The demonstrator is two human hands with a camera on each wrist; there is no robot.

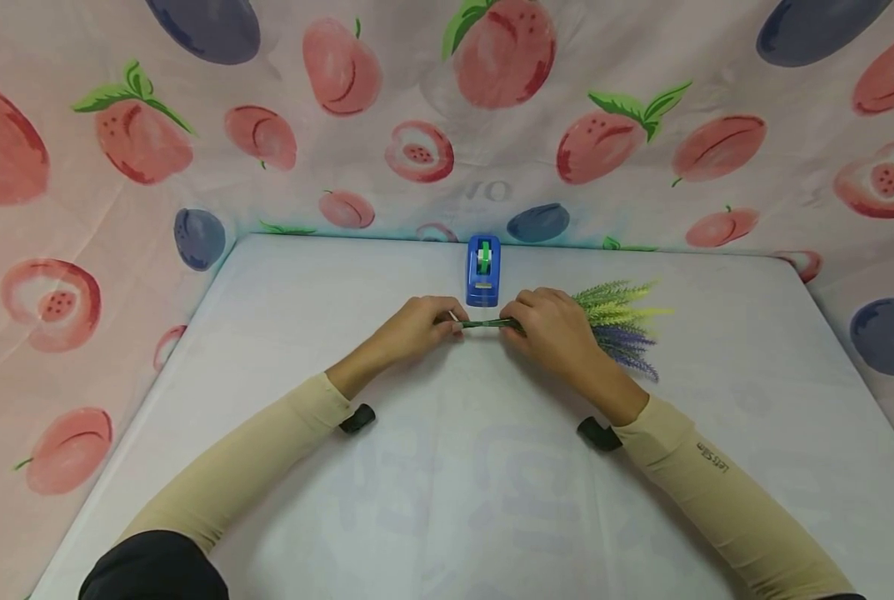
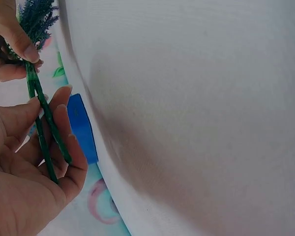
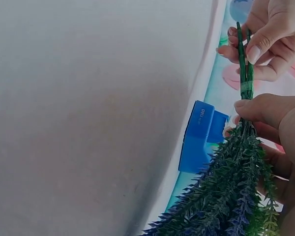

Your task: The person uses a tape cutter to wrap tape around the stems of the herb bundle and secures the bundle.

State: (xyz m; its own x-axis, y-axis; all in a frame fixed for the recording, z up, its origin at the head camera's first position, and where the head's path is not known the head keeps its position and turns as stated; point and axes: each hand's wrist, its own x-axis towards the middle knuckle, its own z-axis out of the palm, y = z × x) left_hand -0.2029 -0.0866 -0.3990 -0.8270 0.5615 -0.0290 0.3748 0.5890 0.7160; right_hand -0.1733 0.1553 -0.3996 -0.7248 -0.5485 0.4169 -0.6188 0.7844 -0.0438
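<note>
A bunch of artificial lavender flowers [image 1: 626,321], with yellow, green and purple sprigs, lies across both hands, its heads pointing right. My right hand [image 1: 555,329] grips the bunch where the foliage meets the stems, thumb on the near side in the right wrist view. The green stems [image 2: 51,123] run to my left hand [image 1: 420,325], whose thumb and fingers pinch them near the lower ends. A band of clear tape [image 3: 246,87] circles the stems between the two hands. Two stem ends spread apart below the tape in the left wrist view.
A blue tape dispenser [image 1: 483,271] with a green core stands just beyond the hands, near the back edge of the white table [image 1: 447,467]. A fruit-patterned cloth [image 1: 267,75] hangs behind the table and along its left side.
</note>
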